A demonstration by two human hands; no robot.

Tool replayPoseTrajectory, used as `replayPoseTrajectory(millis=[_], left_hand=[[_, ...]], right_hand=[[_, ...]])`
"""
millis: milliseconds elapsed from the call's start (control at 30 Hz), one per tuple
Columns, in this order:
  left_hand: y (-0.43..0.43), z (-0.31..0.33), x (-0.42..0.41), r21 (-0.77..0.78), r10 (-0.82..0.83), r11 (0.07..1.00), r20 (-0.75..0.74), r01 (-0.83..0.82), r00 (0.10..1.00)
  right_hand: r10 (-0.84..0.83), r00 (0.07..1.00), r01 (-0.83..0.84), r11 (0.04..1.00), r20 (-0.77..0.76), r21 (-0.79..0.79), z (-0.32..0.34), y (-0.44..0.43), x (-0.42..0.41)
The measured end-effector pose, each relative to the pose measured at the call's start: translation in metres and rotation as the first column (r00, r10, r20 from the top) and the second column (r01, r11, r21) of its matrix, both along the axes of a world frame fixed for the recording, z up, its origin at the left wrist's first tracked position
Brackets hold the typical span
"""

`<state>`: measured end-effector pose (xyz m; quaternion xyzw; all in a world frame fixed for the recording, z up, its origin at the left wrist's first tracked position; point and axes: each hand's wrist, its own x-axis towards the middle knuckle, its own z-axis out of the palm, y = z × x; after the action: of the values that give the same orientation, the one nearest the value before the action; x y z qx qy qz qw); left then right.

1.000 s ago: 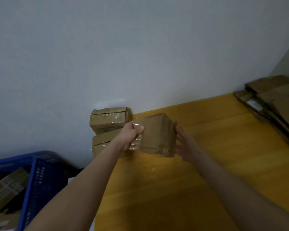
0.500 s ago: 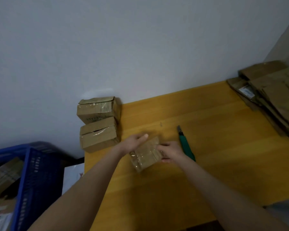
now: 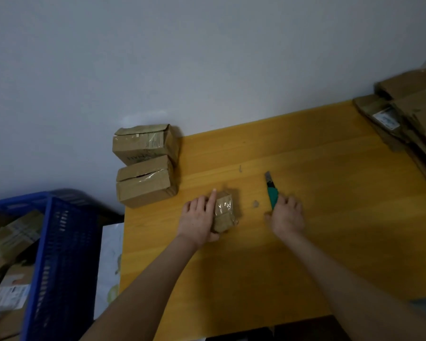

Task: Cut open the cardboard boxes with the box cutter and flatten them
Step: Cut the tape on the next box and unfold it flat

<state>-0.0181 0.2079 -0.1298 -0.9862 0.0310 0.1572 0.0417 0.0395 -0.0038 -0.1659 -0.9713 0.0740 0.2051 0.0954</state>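
Observation:
A small taped cardboard box (image 3: 225,210) stands on the yellow table (image 3: 293,254) near its middle. My left hand (image 3: 199,218) holds its left side, forefinger stretched along the top edge. To the right lies the green box cutter (image 3: 271,190), blade pointing away from me. My right hand (image 3: 287,215) covers the near end of its handle, fingers curling onto it. Two more taped boxes, a far one (image 3: 145,142) and a near one (image 3: 146,182), sit side by side at the table's far left corner against the wall.
A pile of flattened cardboard (image 3: 411,119) lies on the table's far right. A blue plastic crate (image 3: 59,254) with cardboard pieces stands on the floor to the left. Small scraps (image 3: 255,204) lie between box and cutter. The grey wall runs behind.
The small box came down from mid-air onto the table. My right hand left the box and moved right onto the cutter's handle. The left hand stays on the box.

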Motion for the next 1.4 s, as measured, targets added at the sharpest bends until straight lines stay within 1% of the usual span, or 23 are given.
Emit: replayPoseTrajectory(millis=[100,200,267,333,400,433,467,533,567,600,633,700,800,867,933,967,1000,1133,1200,1300,1400], left_hand=[[0.001,-0.005,0.003,0.017,0.008,1.0,0.0,-0.008,1.0],[0.005,-0.005,0.009,-0.044,0.048,0.998,0.004,-0.048,0.999],[0.009,-0.002,0.012,-0.071,0.058,0.996,0.023,-0.056,0.998],[0.011,0.003,0.012,-0.065,0.039,0.997,0.077,-0.034,0.996],[0.012,0.009,0.01,-0.071,0.035,0.997,0.14,-0.025,0.99],[0.012,0.012,0.009,-0.071,0.031,0.997,0.151,-0.021,0.988],[0.012,0.016,0.008,-0.07,0.024,0.997,0.151,-0.013,0.988],[0.009,0.021,0.005,-0.078,0.004,0.997,0.142,0.008,0.99],[0.007,0.023,0.005,-0.088,-0.008,0.996,0.139,0.02,0.99],[0.005,0.025,0.004,-0.105,-0.018,0.994,0.138,0.033,0.99],[0.003,0.025,0.004,-0.123,-0.033,0.991,0.135,0.049,0.99],[0.002,0.024,0.007,-0.143,-0.061,0.987,0.103,0.076,0.993],[0.008,0.019,0.01,-0.134,-0.013,0.991,-0.022,0.01,1.0],[0.012,0.015,0.011,-0.127,0.016,0.992,-0.077,-0.026,0.997],[0.013,0.013,0.013,-0.147,0.035,0.988,-0.102,-0.05,0.994],[0.013,0.014,0.015,-0.152,0.043,0.987,-0.111,-0.06,0.993],[0.013,0.015,0.016,-0.152,0.047,0.986,-0.121,-0.066,0.992],[0.012,0.02,0.022,-0.151,0.069,0.984,-0.159,-0.094,0.985],[0.011,0.021,0.022,-0.151,0.076,0.983,-0.161,-0.101,0.984],[0.011,0.022,0.021,-0.159,0.085,0.981,-0.164,-0.111,0.983],[0.011,0.023,0.021,-0.165,0.088,0.98,-0.167,-0.115,0.982]], right_hand=[[-0.006,0.998,0.005,1.0,-0.055,-0.006,-0.018,-0.006,0.001],[-0.012,1.0,0.013,0.999,-0.027,0.043,-0.019,-0.002,0.0],[-0.084,0.995,0.094,0.976,-0.057,0.197,-0.011,0.006,-0.002],[-0.153,0.98,0.192,0.895,-0.127,0.403,0.0,0.015,-0.005],[-0.205,0.96,0.278,0.764,-0.189,0.583,0.013,0.023,-0.011],[-0.242,0.943,0.333,0.68,-0.229,0.653,0.019,0.027,-0.015],[-0.282,0.912,0.409,0.575,-0.297,0.708,0.025,0.028,-0.019],[-0.326,0.817,0.568,0.309,-0.476,0.763,0.035,0.028,-0.026],[-0.32,0.776,0.615,0.189,-0.544,0.765,0.04,0.027,-0.03],[-0.308,0.754,0.635,0.114,-0.58,0.764,0.043,0.025,-0.032],[-0.299,0.751,0.635,0.084,-0.589,0.768,0.045,0.023,-0.034],[-0.301,0.771,0.61,0.099,-0.561,0.786,0.046,0.021,-0.036],[-0.331,0.808,0.564,0.198,-0.487,0.802,0.044,0.019,-0.038],[-0.344,0.85,0.506,0.327,-0.399,0.798,0.041,0.019,-0.04],[-0.306,0.911,0.403,0.515,-0.277,0.756,0.035,0.017,-0.041],[-0.271,0.937,0.343,0.595,-0.221,0.727,0.033,0.017,-0.043],[-0.249,0.952,0.301,0.644,-0.179,0.704,0.032,0.017,-0.045],[-0.229,0.972,0.202,0.723,-0.047,0.661,0.038,0.009,-0.057],[-0.163,0.987,0.13,0.76,-0.006,0.637,0.043,0.002,-0.065],[-0.084,0.996,0.071,0.771,-0.009,0.633,0.048,-0.001,-0.072],[-0.057,0.998,0.058,0.762,-0.023,0.645,0.049,0.003,-0.071]])
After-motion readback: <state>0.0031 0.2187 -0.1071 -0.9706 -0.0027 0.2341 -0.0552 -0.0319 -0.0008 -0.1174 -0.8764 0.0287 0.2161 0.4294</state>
